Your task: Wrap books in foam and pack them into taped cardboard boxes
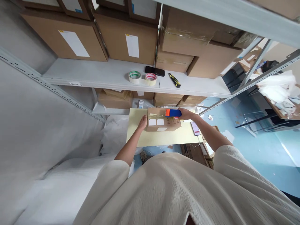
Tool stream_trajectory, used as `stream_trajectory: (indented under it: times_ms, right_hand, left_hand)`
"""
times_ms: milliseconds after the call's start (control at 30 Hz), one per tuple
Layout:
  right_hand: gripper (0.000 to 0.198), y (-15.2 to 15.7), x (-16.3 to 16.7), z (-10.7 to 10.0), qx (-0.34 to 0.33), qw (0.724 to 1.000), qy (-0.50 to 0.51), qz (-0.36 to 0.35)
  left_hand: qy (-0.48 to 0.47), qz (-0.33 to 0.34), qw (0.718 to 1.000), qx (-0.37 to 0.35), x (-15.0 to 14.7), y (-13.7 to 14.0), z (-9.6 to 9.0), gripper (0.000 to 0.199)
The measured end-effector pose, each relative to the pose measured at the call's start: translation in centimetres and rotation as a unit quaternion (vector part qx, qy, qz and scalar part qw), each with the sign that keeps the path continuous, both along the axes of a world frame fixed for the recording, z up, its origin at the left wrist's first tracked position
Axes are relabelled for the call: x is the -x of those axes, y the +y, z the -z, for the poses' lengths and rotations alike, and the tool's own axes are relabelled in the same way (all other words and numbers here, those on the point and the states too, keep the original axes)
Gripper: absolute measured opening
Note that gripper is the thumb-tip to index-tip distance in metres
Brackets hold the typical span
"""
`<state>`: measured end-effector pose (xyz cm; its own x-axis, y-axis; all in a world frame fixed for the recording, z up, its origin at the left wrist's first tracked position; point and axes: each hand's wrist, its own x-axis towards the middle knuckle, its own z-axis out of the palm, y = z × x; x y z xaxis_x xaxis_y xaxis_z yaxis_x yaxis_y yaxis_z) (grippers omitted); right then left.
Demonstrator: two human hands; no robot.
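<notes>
Apparently for steadiness, the left hand (142, 122) braces the left end of the carton (167, 124) at the back edge of the table (150, 142) — whether it pinches, I cannot tell — while the right hand (185, 114) grasps 1 tape dispenser (173, 113) over the carton's top.

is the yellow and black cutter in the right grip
No, the cutter lies on the shelf, while the right grip holds a blue-and-orange tape dispenser.

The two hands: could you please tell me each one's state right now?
Left hand: at the left end of the brown cardboard box; open or closed cannot be told.
Right hand: closed, holding the blue-and-orange tape dispenser.
</notes>
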<state>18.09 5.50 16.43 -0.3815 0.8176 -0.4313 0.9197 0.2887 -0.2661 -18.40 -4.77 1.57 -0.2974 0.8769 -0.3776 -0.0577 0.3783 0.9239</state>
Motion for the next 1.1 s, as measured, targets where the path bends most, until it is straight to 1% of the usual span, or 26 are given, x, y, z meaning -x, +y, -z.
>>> stream_trajectory:
  times_ms: [33,100,167,233,300,367,433,500,567,700,767,867,1000,1100]
  right_hand:
    - [0.069,0.0,0.0,0.0,0.003,1.000,0.000,-0.002]
    - [0.070,0.0,0.1,0.1,0.006,1.000,0.003,-0.009]
    - [0.071,0.0,0.1,0.1,0.002,1.000,0.004,-0.014]
    - [0.070,0.0,0.1,-0.1,-0.001,1.000,0.002,-0.019]
    - [0.068,-0.1,0.1,-0.6,0.004,1.000,0.000,-0.027]
    - [0.067,-0.3,0.1,-1.3,0.019,0.999,0.000,-0.040]
    - [0.067,-0.4,0.2,-2.2,0.038,0.998,-0.004,-0.055]
    - [0.068,-0.5,0.3,-3.2,0.056,0.996,-0.010,-0.068]
    - [0.069,-0.5,0.4,-3.9,0.063,0.995,-0.015,-0.076]
    - [0.070,-0.2,0.4,-4.5,0.066,0.994,-0.008,-0.088]
    - [0.070,-0.1,-0.4,-4.4,0.065,0.993,-0.003,-0.094]
    - [0.067,0.3,-2.9,-4.0,0.055,0.994,-0.011,-0.091]
    - [0.068,0.3,-7.1,-3.0,0.046,0.997,-0.021,-0.063]
    - [0.067,0.0,-8.8,-1.9,0.057,0.997,-0.002,-0.059]
  left_hand:
    - [0.039,0.005,0.999,-0.009,-0.1,0.0,-0.6,0.026]
    - [0.127,0.035,0.989,-0.064,-0.5,0.2,-1.8,0.040]
    - [0.188,0.102,0.967,-0.139,-1.4,0.3,-2.9,0.054]
    - [0.229,0.174,0.942,-0.173,-2.6,0.4,-3.4,0.067]
    - [0.279,0.223,0.920,-0.163,-3.7,0.3,-3.4,0.079]
    - [0.358,0.254,0.888,-0.136,-4.4,0.0,-2.8,0.087]
    - [0.449,0.278,0.842,-0.108,-4.6,-0.3,-2.2,0.090]
    - [0.515,0.293,0.801,-0.087,-4.5,-0.5,-1.8,0.091]
    - [0.542,0.300,0.781,-0.080,-4.3,-0.5,-1.5,0.092]
    - [0.556,0.295,0.773,-0.082,-4.0,-0.5,-1.3,0.092]
    - [0.560,0.294,0.771,-0.079,-3.8,-0.4,-1.2,0.092]
    - [0.562,0.300,0.767,-0.079,-3.4,-0.2,-0.9,0.095]
    - [0.563,0.305,0.764,-0.082,-3.1,0.1,-0.5,0.100]
    - [0.568,0.308,0.759,-0.080,-3.0,0.3,-0.4,0.100]
